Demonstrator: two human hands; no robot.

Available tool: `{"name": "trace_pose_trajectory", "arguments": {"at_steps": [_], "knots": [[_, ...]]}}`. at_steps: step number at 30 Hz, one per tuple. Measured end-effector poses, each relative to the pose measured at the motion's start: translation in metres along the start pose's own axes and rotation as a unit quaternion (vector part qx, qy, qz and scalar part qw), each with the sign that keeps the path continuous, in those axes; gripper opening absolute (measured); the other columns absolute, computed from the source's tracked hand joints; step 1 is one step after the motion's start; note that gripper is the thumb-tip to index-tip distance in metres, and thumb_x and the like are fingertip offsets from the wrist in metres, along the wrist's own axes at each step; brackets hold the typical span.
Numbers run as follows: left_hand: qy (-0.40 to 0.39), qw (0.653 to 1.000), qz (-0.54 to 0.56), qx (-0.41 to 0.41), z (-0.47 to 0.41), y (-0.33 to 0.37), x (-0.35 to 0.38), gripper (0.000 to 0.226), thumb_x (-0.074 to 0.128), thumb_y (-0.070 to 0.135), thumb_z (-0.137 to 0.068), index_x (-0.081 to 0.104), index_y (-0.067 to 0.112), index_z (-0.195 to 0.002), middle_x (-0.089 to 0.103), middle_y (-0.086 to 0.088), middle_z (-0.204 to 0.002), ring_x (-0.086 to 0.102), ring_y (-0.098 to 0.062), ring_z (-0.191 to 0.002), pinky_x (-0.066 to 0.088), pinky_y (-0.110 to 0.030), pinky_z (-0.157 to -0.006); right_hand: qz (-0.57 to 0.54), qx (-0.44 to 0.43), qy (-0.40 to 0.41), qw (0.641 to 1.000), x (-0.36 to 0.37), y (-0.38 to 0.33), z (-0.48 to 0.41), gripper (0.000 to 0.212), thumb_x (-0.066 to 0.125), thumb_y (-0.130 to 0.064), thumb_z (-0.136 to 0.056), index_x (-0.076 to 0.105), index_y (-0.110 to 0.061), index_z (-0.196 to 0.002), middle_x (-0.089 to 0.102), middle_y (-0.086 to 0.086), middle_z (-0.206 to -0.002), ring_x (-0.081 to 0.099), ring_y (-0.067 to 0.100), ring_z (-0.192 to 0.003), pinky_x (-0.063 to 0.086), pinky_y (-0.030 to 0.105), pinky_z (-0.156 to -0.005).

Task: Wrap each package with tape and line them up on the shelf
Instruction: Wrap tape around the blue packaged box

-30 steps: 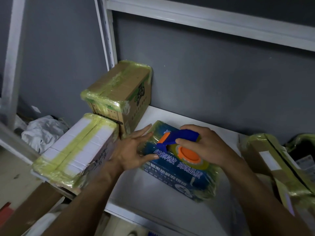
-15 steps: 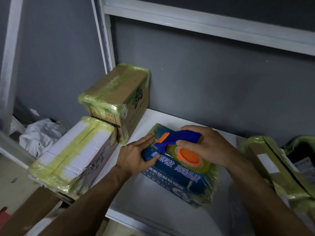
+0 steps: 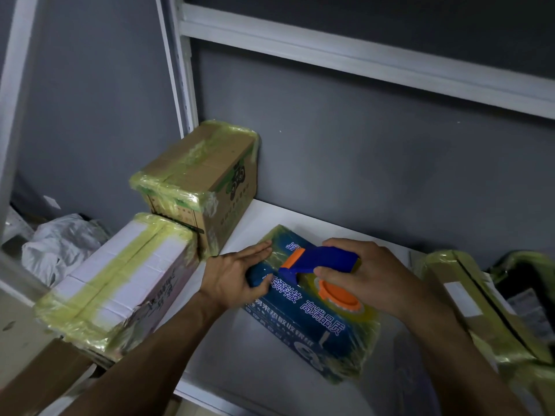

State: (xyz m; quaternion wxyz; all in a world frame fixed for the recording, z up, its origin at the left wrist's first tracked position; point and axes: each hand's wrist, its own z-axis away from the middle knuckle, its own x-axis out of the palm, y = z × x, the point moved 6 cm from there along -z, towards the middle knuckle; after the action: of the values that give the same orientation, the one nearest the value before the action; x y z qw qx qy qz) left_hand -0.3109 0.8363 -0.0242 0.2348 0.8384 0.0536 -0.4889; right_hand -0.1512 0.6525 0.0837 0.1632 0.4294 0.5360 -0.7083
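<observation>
Flat left fingers (image 3: pixel 259 249) atop blue package (image 3: pixel 315 324), curled right fingers (image 3: pixel 348 244) around tape dispenser (image 3: pixel 319 261)

Tape-wrapped blue box (image 3: pixel 300 324) lies flat on white shelf (image 3: pixel 271 217), blue-orange tape dispenser (image 3: pixel 319 262) on top

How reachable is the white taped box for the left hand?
Probably yes: the left hand rests on the blue printed box, and the white cardboard box banded with yellowish tape lies just beside it, nothing between.
</observation>
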Motion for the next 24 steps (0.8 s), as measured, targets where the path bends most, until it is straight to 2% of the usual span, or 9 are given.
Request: {"name": "trace_pose_trajectory", "arguments": {"at_steps": [3,5,7,9,10,14,16,18,24], "knots": [[0.003,1.000,-0.010,0.004,-0.003,-0.004,0.002,0.058,0.049,0.065,-0.087,0.066,0.035,-0.134,0.041,0.034,-0.143,0.070,0.001,-0.100,0.057,-0.022,-0.067,0.009,0.017,-0.003,1.000,0.007,0.006,-0.006,0.035,0.064,-0.068,-0.082,0.061,-0.051,-0.111,0.068,-0.032,-0.095,0.060,-0.013,-0.092,0.049,0.017,-0.068],[-0.008,0.999,-0.029,0.014,-0.010,-0.008,0.004,0.057,0.045,0.061,-0.090,0.062,0.036,-0.138,0.038,0.031,-0.147,0.066,-0.004,-0.115,0.058,-0.026,-0.077,0.007,0.024,0.010,1.000,0.008,0.006,-0.011,0.039,0.060,-0.076,-0.079,0.061,-0.052,-0.109,0.067,-0.035,-0.094,0.059,-0.015,-0.090,0.046,0.017,-0.066],[-0.042,0.998,-0.047,0.024,-0.019,-0.014,0.005,0.060,0.036,0.055,-0.095,0.050,0.034,-0.148,0.030,0.026,-0.156,0.033,-0.012,-0.149,0.050,-0.036,-0.102,0.000,0.030,0.033,0.999,0.009,0.006,-0.016,0.038,0.054,-0.084,-0.076,0.059,-0.058,-0.105,0.065,-0.038,-0.095,0.061,-0.010,-0.089,0.049,0.020,-0.069],[-0.065,0.996,-0.057,0.022,-0.030,-0.021,0.004,0.063,0.028,0.049,-0.098,0.035,0.030,-0.157,0.021,0.022,-0.162,-0.006,-0.014,-0.157,0.031,-0.047,-0.115,-0.011,0.045,0.051,0.998,0.010,0.007,-0.020,0.032,0.048,-0.088,-0.077,0.055,-0.065,-0.098,0.065,-0.037,-0.093,0.062,-0.003,-0.089,0.053,0.026,-0.078],[-0.072,0.995,-0.056,0.023,-0.033,-0.023,0.003,0.062,0.028,0.045,-0.099,0.029,0.029,-0.159,0.019,0.021,-0.163,-0.013,-0.014,-0.156,0.022,-0.048,-0.119,-0.016,0.052,0.055,0.997,0.010,0.008,-0.022,0.028,0.045,-0.088,-0.078,0.054,-0.068,-0.095,0.065,-0.035,-0.091,0.062,0.000,-0.091,0.053,0.029,-0.081],[-0.127,0.988,-0.020,0.081,-0.033,-0.010,0.010,0.061,0.037,0.033,-0.100,0.028,0.023,-0.160,0.026,0.011,-0.164,0.003,-0.013,-0.157,0.012,-0.041,-0.127,-0.057,0.063,0.029,0.996,0.011,0.013,-0.026,0.028,0.044,-0.082,-0.073,0.054,-0.074,-0.098,0.064,-0.041,-0.096,0.060,-0.014,-0.094,0.046,0.018,-0.079],[-0.141,0.987,-0.007,0.079,-0.030,-0.003,0.019,0.061,0.036,0.035,-0.100,0.029,0.026,-0.159,0.028,0.011,-0.163,0.011,-0.008,-0.155,0.018,-0.038,-0.127,-0.085,0.059,0.019,0.994,0.011,0.017,-0.025,0.054,0.050,-0.077,-0.069,0.056,-0.064,-0.122,0.067,-0.032,-0.108,0.060,-0.013,-0.101,0.047,0.016,-0.085],[-0.120,0.991,-0.004,0.061,-0.027,-0.002,0.022,0.059,0.033,0.036,-0.099,0.035,0.026,-0.158,0.032,0.013,-0.162,0.016,-0.006,-0.153,0.027,-0.034,-0.123,-0.105,0.053,0.011,0.993,0.015,0.019,-0.024,0.069,0.055,-0.076,-0.071,0.055,-0.051,-0.135,0.068,-0.024,-0.118,0.063,-0.005,-0.107,0.051,0.024,-0.095],[-0.072,0.996,-0.013,0.053,-0.032,0.000,0.018,0.059,0.029,0.040,-0.096,0.051,0.027,-0.149,0.047,0.012,-0.153,0.035,-0.008,-0.147,0.043,-0.033,-0.113,-0.129,0.034,0.051,0.990,0.013,0.019,-0.020,0.053,0.059,-0.076,-0.074,0.063,-0.048,-0.119,0.071,-0.024,-0.109,0.067,-0.002,-0.100,0.054,0.025,-0.085]]}}
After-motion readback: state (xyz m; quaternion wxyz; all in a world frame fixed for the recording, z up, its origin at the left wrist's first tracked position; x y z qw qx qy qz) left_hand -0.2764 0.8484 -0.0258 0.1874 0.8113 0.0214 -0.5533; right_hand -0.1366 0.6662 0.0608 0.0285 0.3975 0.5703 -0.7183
